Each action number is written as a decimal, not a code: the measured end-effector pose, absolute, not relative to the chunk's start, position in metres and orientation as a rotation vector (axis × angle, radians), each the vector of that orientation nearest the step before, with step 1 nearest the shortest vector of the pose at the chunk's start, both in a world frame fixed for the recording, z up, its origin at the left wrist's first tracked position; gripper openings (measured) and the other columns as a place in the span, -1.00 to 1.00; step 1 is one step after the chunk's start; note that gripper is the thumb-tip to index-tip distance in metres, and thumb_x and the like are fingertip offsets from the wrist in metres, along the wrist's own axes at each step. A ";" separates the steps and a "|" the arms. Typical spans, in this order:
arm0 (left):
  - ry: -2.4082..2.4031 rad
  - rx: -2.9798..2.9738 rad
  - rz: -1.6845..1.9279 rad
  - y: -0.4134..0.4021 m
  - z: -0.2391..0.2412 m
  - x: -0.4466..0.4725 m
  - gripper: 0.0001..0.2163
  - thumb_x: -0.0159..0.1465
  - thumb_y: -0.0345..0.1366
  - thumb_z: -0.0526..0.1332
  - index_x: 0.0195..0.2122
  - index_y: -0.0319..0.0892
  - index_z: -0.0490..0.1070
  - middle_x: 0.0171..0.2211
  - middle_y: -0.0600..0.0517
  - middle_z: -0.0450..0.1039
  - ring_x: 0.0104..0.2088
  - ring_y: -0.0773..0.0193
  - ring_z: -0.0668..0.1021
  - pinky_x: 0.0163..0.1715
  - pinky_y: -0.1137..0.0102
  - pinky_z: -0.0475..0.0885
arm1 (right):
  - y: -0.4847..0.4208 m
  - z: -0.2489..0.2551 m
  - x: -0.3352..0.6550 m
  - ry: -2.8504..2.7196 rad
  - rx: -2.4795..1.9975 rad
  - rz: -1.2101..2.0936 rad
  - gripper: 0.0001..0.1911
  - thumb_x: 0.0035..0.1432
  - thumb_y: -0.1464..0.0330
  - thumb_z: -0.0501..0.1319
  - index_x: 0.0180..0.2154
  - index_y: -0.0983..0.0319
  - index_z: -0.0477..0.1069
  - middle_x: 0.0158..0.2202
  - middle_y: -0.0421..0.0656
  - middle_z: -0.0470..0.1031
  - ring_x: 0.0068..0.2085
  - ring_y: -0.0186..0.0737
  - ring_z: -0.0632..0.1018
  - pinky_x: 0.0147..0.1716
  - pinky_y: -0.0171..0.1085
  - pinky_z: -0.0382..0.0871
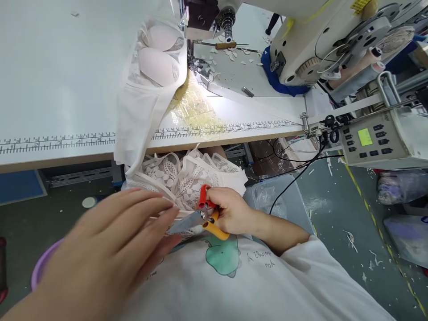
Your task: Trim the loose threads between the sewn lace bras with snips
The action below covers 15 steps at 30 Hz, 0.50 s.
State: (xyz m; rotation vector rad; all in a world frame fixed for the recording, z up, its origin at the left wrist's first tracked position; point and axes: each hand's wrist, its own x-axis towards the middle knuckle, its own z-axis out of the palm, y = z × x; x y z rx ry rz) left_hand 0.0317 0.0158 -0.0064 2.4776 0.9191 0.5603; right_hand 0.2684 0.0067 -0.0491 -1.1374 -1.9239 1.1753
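Observation:
My right hand is closed around a pair of scissors with one red and one orange handle, the blades pointing left. Below the table edge, white lace bras lie in a heap just beyond the scissors, over my lap. My left hand is large and slightly blurred in the foreground. Its fingers stretch toward the blade tips, with the thumb lower and apart, and I see nothing held in them. Another white bra with padded cups lies on the table by the sewing machine, its band hanging over the edge.
A sewing machine stands at the back right, with fabric scraps and a wooden-handled awl on its bed. A measuring tape runs along the table front. At right are a control box, black cables and a plastic bin.

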 end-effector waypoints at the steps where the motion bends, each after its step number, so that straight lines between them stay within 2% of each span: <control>1: 0.836 2.636 0.529 0.018 -0.005 0.045 -0.77 0.22 -0.30 0.17 -0.10 -0.14 0.42 -0.20 -0.07 0.48 -0.10 -0.01 0.43 0.00 0.07 0.24 | 0.006 -0.049 0.268 -1.907 -1.131 1.179 -0.78 -0.16 0.42 0.20 -0.55 0.21 0.11 -0.58 -0.29 0.19 -0.52 -0.38 0.21 -0.54 -0.39 0.11; 3: 0.726 2.756 0.429 0.025 -0.008 0.063 -0.83 0.25 -0.33 0.10 -0.21 -0.22 0.43 -0.31 -0.08 0.49 -0.24 0.04 0.47 -0.13 0.08 0.32 | 0.005 -0.048 0.268 -1.886 -1.133 1.198 -0.78 -0.15 0.41 0.21 -0.55 0.21 0.12 -0.58 -0.30 0.19 -0.53 -0.39 0.22 -0.54 -0.40 0.11; 6: 0.696 2.642 0.302 0.031 -0.017 0.071 -0.86 0.23 -0.47 0.07 -0.28 -0.19 0.40 -0.38 -0.01 0.46 -0.34 0.15 0.46 -0.25 0.16 0.35 | 0.004 -0.047 0.270 -1.876 -1.161 1.247 -0.79 -0.17 0.44 0.21 -0.55 0.21 0.14 -0.58 -0.31 0.21 -0.53 -0.40 0.22 -0.55 -0.41 0.11; 10: 0.715 2.517 0.289 0.031 -0.025 0.066 -0.85 0.20 -0.50 0.09 -0.29 -0.17 0.38 -0.38 0.03 0.44 -0.33 0.17 0.43 -0.26 0.18 0.32 | 0.005 -0.045 0.273 -1.920 -1.182 1.300 -0.82 -0.20 0.52 0.21 -0.47 0.23 0.26 -0.53 -0.30 0.28 -0.50 -0.40 0.27 -0.53 -0.41 0.13; 15: 0.722 2.476 0.337 0.030 -0.027 0.066 -0.80 0.17 -0.54 0.05 -0.32 -0.13 0.38 -0.41 0.07 0.44 -0.35 0.21 0.44 -0.23 0.22 0.30 | 0.007 -0.044 0.273 -1.951 -1.153 1.262 -0.85 -0.15 0.45 0.24 -0.51 0.24 0.26 -0.53 -0.28 0.30 -0.49 -0.38 0.30 -0.50 -0.41 0.17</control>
